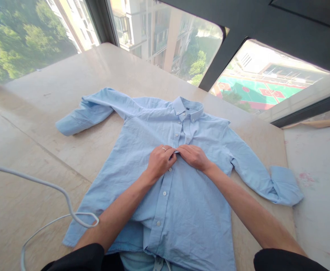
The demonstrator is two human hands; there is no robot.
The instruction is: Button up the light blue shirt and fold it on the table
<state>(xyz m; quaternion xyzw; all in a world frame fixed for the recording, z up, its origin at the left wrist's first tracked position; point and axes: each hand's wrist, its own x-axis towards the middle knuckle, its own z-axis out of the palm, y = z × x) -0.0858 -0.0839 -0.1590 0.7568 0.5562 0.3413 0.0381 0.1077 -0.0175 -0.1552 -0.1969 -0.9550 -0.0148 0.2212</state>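
A light blue button-up shirt [199, 188] lies front side up, its collar [179, 106] pointing away from me and its sleeves spread to both sides. My left hand [161, 160], with a ring on one finger, pinches the front placket at mid-chest. Close against it, my right hand [194, 156] grips the placket edge from the other side. The fingertips of both hands nearly meet, and the bit of cloth between them is slightly lifted. White buttons show above and below the hands; any button between the fingers is hidden.
The shirt rests on a beige stone-like ledge [32, 139] beneath dark-framed windows [167, 37]. A white cable [55, 186] loops in from the left, across my left forearm. A pale wall [317, 195] borders the ledge at right.
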